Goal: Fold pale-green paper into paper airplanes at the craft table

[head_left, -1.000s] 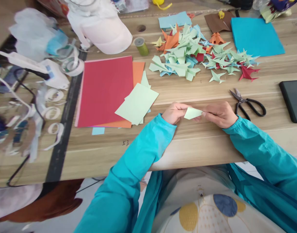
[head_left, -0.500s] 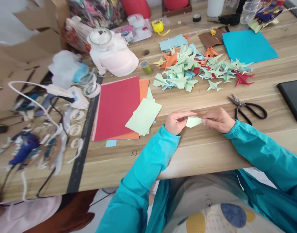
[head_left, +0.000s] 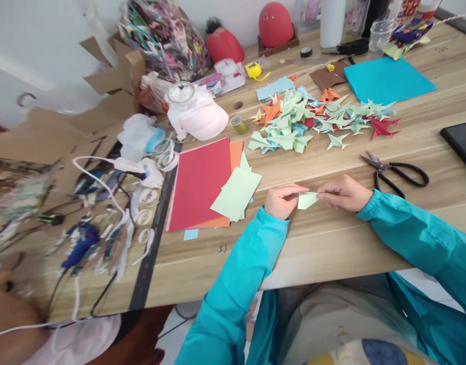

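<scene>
A small folded piece of pale green paper [head_left: 307, 201] is held between my two hands above the table. My left hand [head_left: 282, 200] pinches its left end between thumb and fingers. The right end is gripped by my right hand [head_left: 345, 192], thumb and fingertips pressed together. Left of my hands, pale green sheets [head_left: 236, 193] lie on a stack of red paper [head_left: 200, 182] and orange paper. Black-handled scissors [head_left: 398, 170] rest open beyond my right hand. Farther back is a pile of folded paper stars [head_left: 293, 119] in green, orange, red and blue.
Blue paper [head_left: 388, 78] lies at the back right, with a black phone [head_left: 461, 144] at the right edge. A blue glue gun [head_left: 80, 246], cords and white tape rolls [head_left: 145, 218] crowd the left. Another person's arm [head_left: 14, 314] shows at lower left.
The camera view has tilted up and shifted left, so more of the back wall and left side shows. Both hands keep hold of the folded green paper, in nearly the same pose.
</scene>
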{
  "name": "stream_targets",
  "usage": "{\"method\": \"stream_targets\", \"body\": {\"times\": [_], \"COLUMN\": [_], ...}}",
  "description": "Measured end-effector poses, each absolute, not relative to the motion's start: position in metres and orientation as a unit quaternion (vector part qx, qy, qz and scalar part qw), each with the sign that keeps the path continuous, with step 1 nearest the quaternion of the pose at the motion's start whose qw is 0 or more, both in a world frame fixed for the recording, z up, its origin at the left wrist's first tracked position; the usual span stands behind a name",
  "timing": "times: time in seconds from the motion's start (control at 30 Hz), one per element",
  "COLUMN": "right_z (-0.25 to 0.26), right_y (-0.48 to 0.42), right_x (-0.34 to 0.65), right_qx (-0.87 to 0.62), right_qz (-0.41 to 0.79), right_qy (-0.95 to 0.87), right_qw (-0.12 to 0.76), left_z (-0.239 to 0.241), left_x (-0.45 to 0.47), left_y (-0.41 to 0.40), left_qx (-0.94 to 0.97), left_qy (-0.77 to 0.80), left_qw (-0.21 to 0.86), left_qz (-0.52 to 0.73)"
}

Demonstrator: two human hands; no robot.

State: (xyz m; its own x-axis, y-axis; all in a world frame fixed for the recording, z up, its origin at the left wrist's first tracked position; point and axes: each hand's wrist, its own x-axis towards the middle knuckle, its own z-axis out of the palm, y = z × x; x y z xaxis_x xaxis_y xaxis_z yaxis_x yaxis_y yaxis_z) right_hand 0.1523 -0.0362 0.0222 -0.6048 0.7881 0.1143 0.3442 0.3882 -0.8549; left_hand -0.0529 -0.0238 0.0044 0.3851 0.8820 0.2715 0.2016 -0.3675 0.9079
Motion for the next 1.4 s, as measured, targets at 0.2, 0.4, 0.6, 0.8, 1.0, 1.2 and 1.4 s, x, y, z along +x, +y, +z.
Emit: {"method": "stream_targets", "body": {"times": [0.2, 0.4, 0.6, 0.8, 1.0, 1.2, 1.4], "right_z": [0.0211, 0.0174, 0.0165, 0.0211, 0.0240, 0.0212, 0.0212], "right_y": [-0.0362, -0.0371, -0.0365, -0.0383, -0.0419, -0.0433, -0.0435], "right_x": [0.1520, 0.1505, 0.1497, 0.1487, 0.1469, 0.1461, 0.1460], "right_qx": [-0.347, -0.346, -0.345, -0.336, -0.316, -0.321, -0.343], "right_qz": [0.412, 0.419, 0.356, 0.327, 0.314, 0.335, 0.336], "right_qy": [-0.803, -0.796, -0.817, -0.824, -0.830, -0.812, -0.804], "right_qw": [0.255, 0.266, 0.293, 0.319, 0.337, 0.354, 0.351], "left_z": [0.0051, -0.0004, -0.0028, -0.0006, -0.0012, 0.0020, 0.0010], "left_x": [-0.0525, -0.0531, -0.0522, -0.0470, -0.0442, -0.0445, -0.0455], "left_y": [-0.0224, -0.0205, -0.0182, -0.0213, -0.0224, -0.0228, -0.0226], "left_qx": [0.728, 0.674, 0.629, 0.557, 0.489, 0.465, 0.463], "left_qy": [0.361, 0.376, 0.405, 0.409, 0.398, 0.327, 0.341], "left_qw": [0.426, 0.485, 0.541, 0.599, 0.648, 0.697, 0.697], "left_qz": [0.397, 0.412, 0.385, 0.405, 0.427, 0.436, 0.428]}}
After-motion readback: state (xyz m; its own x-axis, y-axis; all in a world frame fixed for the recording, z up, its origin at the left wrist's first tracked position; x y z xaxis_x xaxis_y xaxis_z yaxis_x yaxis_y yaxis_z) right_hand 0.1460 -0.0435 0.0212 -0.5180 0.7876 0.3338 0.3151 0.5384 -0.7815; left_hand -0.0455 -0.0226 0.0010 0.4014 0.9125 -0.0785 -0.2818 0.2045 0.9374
